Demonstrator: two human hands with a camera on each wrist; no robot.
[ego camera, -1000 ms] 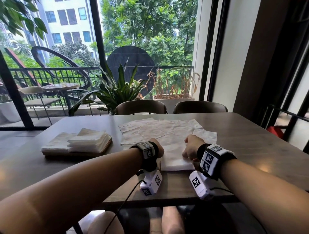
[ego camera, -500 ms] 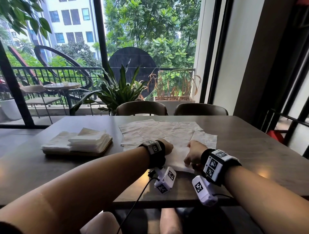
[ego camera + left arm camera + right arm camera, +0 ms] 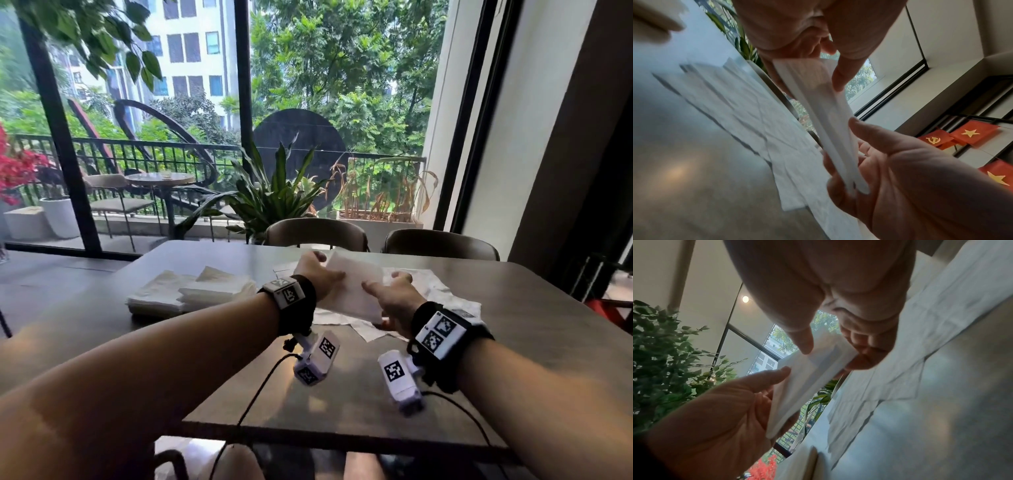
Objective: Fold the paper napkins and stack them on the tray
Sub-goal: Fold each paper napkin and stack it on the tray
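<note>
Both hands have come up off the bench since the earlier frame, when their knuckles pressed down on the folded napkin; now that napkin point(image 3: 352, 291) hangs in the air between them, lifted clear of the loose sheets point(image 3: 435, 291) spread flat beneath it. Seen from the head, the left hand point(image 3: 317, 274) pinches the napkin's far edge and the right hand point(image 3: 394, 301) pinches its near edge, thumbs on top and fingers under, so each is clamped on one end of the same folded piece. From the left wrist the napkin point(image 3: 826, 123) shows edge-on as several layers, slightly splayed, with the right thumb point(image 3: 865, 129) lying across them. The tray point(image 3: 137, 310) sits on the bench to the left of the spread sheets, and its stack of finished napkins point(image 3: 219, 291) already stands on it; only a dark sliver of the tray shows under the pile. The step in hand looks like carrying this napkin over to that stack. To do it well, I would keep both pinches firm so the layers do not fan open, hold the piece level, line its edges up with the pile before lowering, and release only once it lies flat.
</note>
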